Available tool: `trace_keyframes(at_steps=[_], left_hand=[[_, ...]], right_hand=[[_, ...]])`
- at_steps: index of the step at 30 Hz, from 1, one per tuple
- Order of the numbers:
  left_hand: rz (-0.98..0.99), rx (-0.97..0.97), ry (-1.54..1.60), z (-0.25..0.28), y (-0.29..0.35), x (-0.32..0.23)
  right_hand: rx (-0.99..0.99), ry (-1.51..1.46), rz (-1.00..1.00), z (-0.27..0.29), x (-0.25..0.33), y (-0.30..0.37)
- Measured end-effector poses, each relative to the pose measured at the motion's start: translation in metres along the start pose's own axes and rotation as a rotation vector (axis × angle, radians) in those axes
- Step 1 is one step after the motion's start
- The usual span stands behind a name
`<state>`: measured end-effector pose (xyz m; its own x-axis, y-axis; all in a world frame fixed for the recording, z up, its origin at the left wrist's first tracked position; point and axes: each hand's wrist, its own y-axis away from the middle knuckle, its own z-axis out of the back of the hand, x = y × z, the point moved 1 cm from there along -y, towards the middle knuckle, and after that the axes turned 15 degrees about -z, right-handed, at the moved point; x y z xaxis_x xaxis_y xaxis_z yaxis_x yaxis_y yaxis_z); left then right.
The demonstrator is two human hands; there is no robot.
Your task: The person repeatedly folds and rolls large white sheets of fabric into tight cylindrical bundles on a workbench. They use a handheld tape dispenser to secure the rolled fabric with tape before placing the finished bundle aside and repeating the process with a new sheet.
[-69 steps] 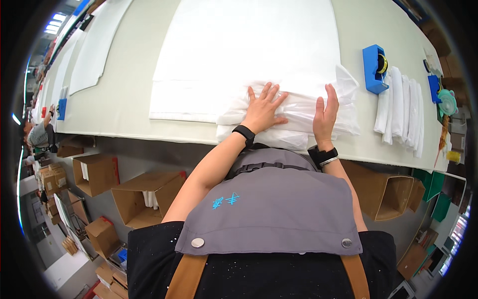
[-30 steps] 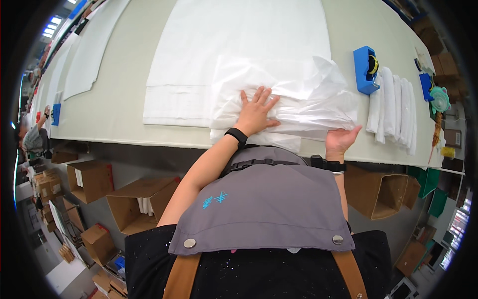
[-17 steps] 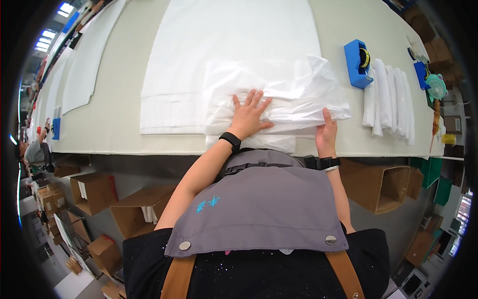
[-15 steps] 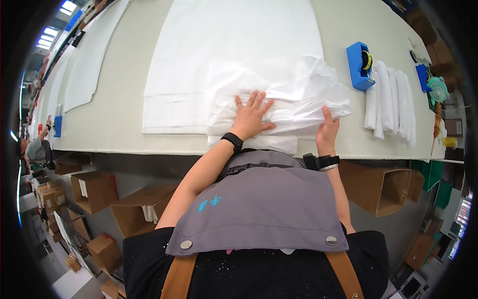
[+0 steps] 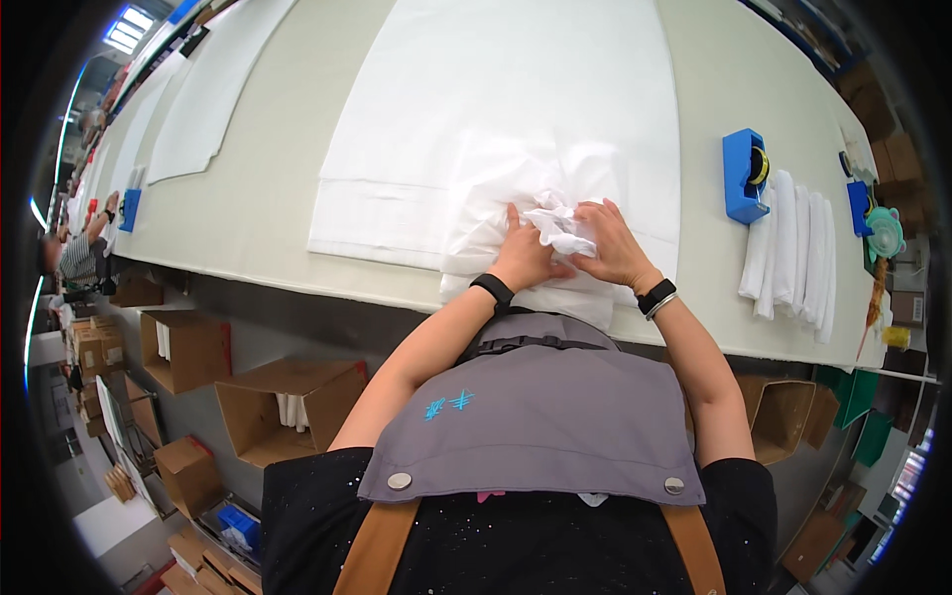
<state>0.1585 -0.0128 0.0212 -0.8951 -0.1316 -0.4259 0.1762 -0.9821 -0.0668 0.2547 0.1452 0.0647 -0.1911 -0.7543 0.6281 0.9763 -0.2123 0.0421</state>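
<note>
A thin, crinkled white plastic sheet [image 5: 486, 213] lies bunched near the front edge of the table, on top of a broad stack of flat white sheets [image 5: 516, 89]. My left hand [image 5: 526, 253] presses on it from the left, its fingers curled into the film. From the right, my right hand [image 5: 617, 248] closes round the gathered plastic. Between both hands the film stands up in a crumpled wad [image 5: 561, 226]. Parts of the fingertips are hidden by the folds.
On the right stand a blue tape dispenser [image 5: 744, 178] and several rolled white bundles [image 5: 793, 253]. Beyond them is a mint-green fan-like object [image 5: 885, 233]. Cardboard boxes [image 5: 288, 412] sit below the table. Another person [image 5: 84, 253] works at far left.
My right hand has moved left from the sheet's right end, folding that end inward. The spread fingers of my left hand have curled, and the film is now bunched between both hands.
</note>
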Motion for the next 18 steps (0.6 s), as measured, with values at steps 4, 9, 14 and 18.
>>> trace_keyframes(at_steps=[4, 9, 14, 18], left_hand=[[-0.047, -0.042, 0.031, -0.007, 0.001, 0.005], [-0.104, -0.223, 0.265, -0.020, 0.004, 0.020], [-0.163, -0.497, 0.356, -0.013, 0.010, 0.017], [-0.465, -0.082, -0.148, 0.033, 0.017, 0.006]], right_hand=[[-0.109, 0.001, 0.030, -0.011, 0.006, -0.002], [-0.087, 0.243, -0.026, -0.025, -0.001, -0.009], [-0.004, 0.338, -0.030, -0.034, -0.019, -0.014], [0.052, 0.357, -0.032, -0.038, -0.021, -0.012]])
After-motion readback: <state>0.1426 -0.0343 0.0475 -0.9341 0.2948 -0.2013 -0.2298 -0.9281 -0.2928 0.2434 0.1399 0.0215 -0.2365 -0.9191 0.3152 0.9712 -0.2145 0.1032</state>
